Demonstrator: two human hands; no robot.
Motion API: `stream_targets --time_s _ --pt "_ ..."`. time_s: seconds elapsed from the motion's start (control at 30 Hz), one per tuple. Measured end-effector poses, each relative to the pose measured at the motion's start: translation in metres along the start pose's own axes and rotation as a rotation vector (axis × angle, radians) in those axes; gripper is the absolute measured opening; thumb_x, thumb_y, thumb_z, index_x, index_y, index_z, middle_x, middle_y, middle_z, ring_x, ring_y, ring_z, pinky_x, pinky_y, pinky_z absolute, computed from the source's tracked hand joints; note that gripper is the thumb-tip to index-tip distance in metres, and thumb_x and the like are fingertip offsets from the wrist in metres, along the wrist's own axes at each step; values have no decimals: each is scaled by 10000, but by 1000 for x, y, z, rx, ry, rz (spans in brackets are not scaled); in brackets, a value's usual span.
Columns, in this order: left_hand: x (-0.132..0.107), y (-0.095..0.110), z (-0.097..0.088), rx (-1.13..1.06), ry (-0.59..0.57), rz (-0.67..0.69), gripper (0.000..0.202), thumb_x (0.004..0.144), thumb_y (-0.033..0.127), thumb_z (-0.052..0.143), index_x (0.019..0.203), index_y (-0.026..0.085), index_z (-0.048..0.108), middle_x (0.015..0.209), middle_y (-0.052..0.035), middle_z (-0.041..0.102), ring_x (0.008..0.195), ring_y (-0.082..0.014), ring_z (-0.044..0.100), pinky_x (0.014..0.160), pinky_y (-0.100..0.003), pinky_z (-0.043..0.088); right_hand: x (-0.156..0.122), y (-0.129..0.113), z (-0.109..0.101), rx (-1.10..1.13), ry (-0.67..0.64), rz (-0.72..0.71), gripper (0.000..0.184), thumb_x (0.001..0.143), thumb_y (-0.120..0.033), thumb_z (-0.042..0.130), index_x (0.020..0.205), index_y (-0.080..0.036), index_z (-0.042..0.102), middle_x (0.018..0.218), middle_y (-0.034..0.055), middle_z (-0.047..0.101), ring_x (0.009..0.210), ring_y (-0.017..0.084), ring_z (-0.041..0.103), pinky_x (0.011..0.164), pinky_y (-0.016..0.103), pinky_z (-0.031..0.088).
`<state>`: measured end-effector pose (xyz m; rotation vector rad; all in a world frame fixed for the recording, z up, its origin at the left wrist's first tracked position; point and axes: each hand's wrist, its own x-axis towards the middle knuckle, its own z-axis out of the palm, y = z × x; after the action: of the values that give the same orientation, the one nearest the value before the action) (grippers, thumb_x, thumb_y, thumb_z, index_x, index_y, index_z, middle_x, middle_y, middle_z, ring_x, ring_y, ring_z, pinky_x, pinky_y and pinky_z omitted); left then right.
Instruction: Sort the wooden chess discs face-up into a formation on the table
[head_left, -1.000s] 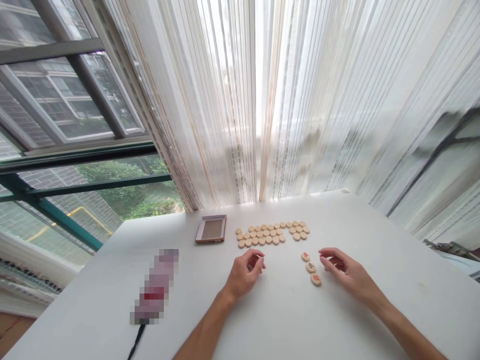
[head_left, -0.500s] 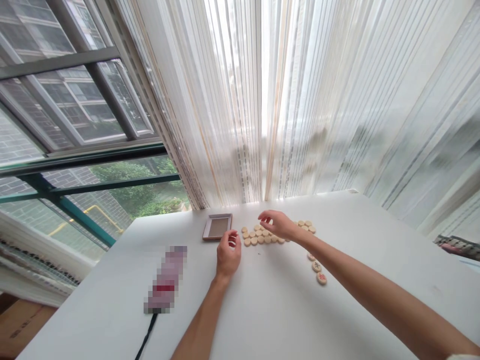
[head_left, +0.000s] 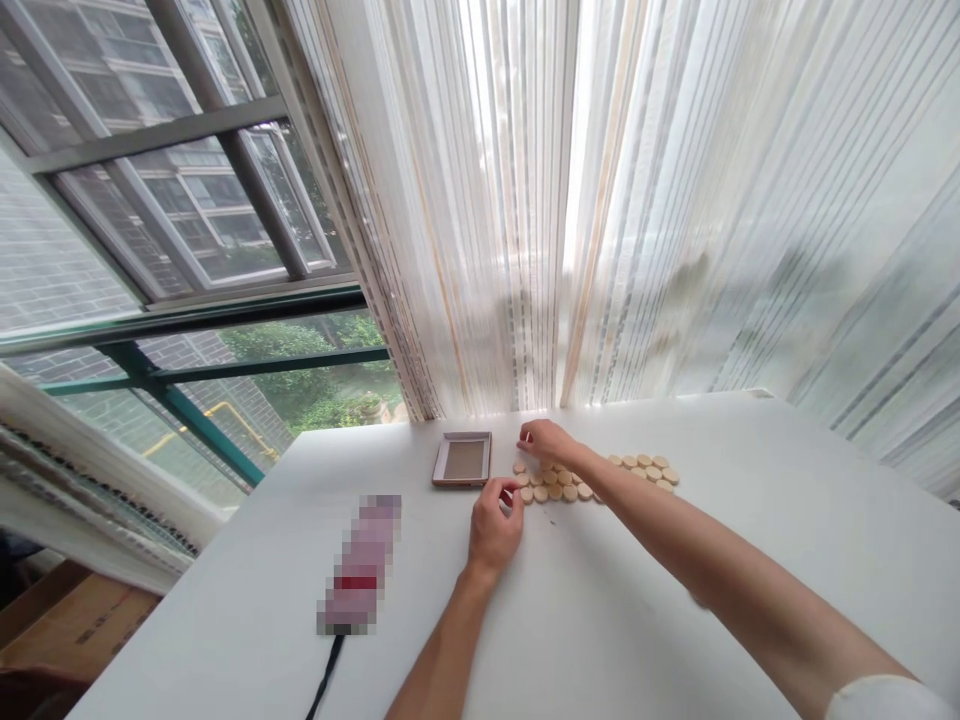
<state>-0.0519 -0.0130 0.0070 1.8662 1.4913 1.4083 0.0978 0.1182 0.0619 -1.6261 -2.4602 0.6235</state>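
Round wooden Chinese chess pieces (head_left: 555,491) lie in tight rows on the white table (head_left: 600,620), their visible tops plain. My left hand (head_left: 496,525) rests at the near left end of the rows, fingers loosely curled with a gap by the thumb. Its fingertips are beside the end pieces; contact is unclear. My right hand (head_left: 546,442) is at the far left corner of the rows, fingers bent down and close together. Whatever they hold is hidden. My right forearm covers the middle of the rows. Another piece (head_left: 699,600) barely shows beneath it.
A shallow open box (head_left: 463,461) stands left of the pieces, close to my left hand. Farther left lies a blurred-out pinkish object (head_left: 361,565) with a black cable (head_left: 328,675). Curtains (head_left: 510,250) hang along the table's far edge, and a cardboard box (head_left: 97,625) sits at lower left.
The view has shifted, moving the scene rightward in the picture. My right hand has moved left along the rows, its fingers curling more. The pieces with printed characters are now mostly behind my right arm.
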Motion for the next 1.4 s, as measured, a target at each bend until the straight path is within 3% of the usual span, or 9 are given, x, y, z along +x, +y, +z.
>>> stream_targets --time_s 0.23,0.37,0.7,0.83,0.93,1.0,1.13,1.27,1.4 --pt "0 2 0 -3 -3 -4 121 893 224 532 922 198 646 875 -35 678 726 -164 605 698 -279 493 -2 1 4 16 -82 -53 256 914 -374 661 1095 -193 670 1121 59 677 976 221 657 857 353 550" --pt "0 3 -1 11 -16 0 122 894 210 531 923 197 649 883 -35 681 729 -160 607 697 -275 493 1 2 4 6 -58 -10 290 973 -323 579 1227 -184 589 1254 86 605 1034 216 636 875 423 551" --pt "0 3 -2 -8 -37 8 123 897 230 541 916 189 655 881 -39 687 704 -154 610 683 -269 498 -10 -3 -10 112 10 -36 289 964 -324 592 1214 -179 599 1236 84 616 1031 221 638 876 420 550" --pt "-1 8 -4 -30 -53 13 145 912 262 533 934 187 654 892 -43 686 705 -155 609 683 -274 500 -42 -5 -32 264 77 -82 231 904 -297 641 1097 -172 673 1068 79 699 955 218 670 833 316 540" --pt "-4 16 -4 -59 -57 14 184 928 318 526 960 190 653 893 -50 687 717 -168 616 670 -280 497 -93 -6 -36 397 96 -119 297 914 -359 597 1162 -197 623 1063 78 704 857 184 696 682 263 551" --pt "-7 24 -2 -102 -64 7 211 945 348 511 969 191 650 905 -56 691 738 -176 626 667 -283 496 -134 -6 -27 503 110 -145 318 931 -409 556 1174 -206 588 1031 65 707 827 171 704 669 265 554" --pt "-19 41 6 -240 -158 -1 239 970 375 492 1043 193 628 928 -62 695 775 -182 647 712 -294 514 -197 -6 18 1155 181 -96 306 863 -441 667 1055 -206 625 943 58 693 899 216 687 767 329 541" --pt "-32 55 8 -289 -247 47 242 970 377 499 1085 194 609 995 -81 682 843 -191 651 754 -308 525 -216 -14 55 1620 284 63 251 804 -369 747 987 -225 653 938 26 670 859 177 672 786 304 530" --pt "-37 63 4 -270 -329 126 224 956 363 524 1064 194 622 993 -87 675 851 -191 646 733 -300 531 -213 -24 63 1780 240 51 249 797 -341 753 998 -226 662 940 34 696 903 183 677 828 304 527"
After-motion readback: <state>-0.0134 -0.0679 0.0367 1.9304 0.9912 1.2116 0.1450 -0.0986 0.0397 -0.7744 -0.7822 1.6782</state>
